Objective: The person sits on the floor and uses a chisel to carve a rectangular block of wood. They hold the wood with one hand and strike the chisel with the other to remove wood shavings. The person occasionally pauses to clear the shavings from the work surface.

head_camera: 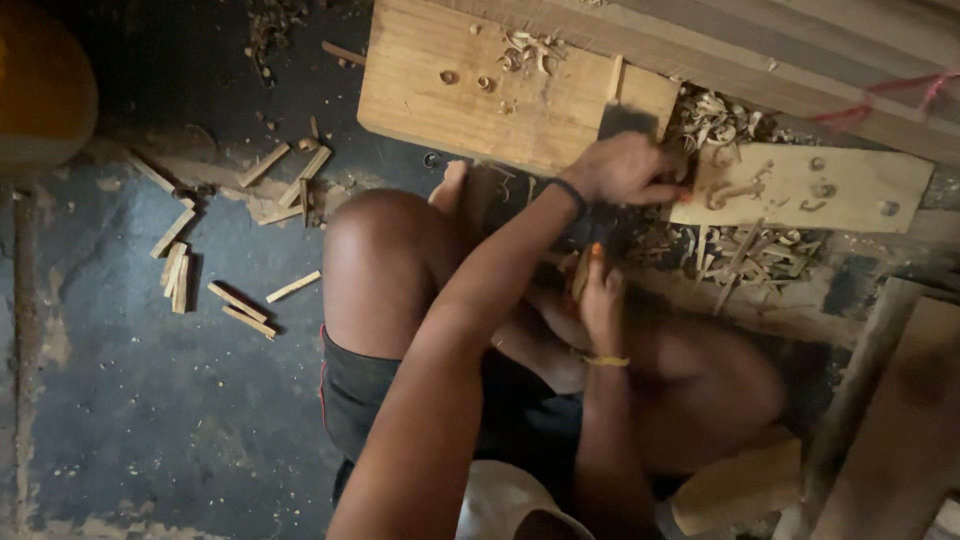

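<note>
The left hand (625, 168) is clamped on a dark blade (622, 122), the right hand (600, 300) pinches 1 wood piece (581, 272) below it (many shavings (745, 255) lie beside, trimming seems unfinished).

The wooden board (500, 90) looks pale, raw and matt, with curled shavings (715, 120) lying on it. The blade (625, 120) above the left hand (625, 170) is dull dark metal. The floor (150, 400) is rough, patchy concrete strewn with splintered wood sticks (240, 305)
</note>
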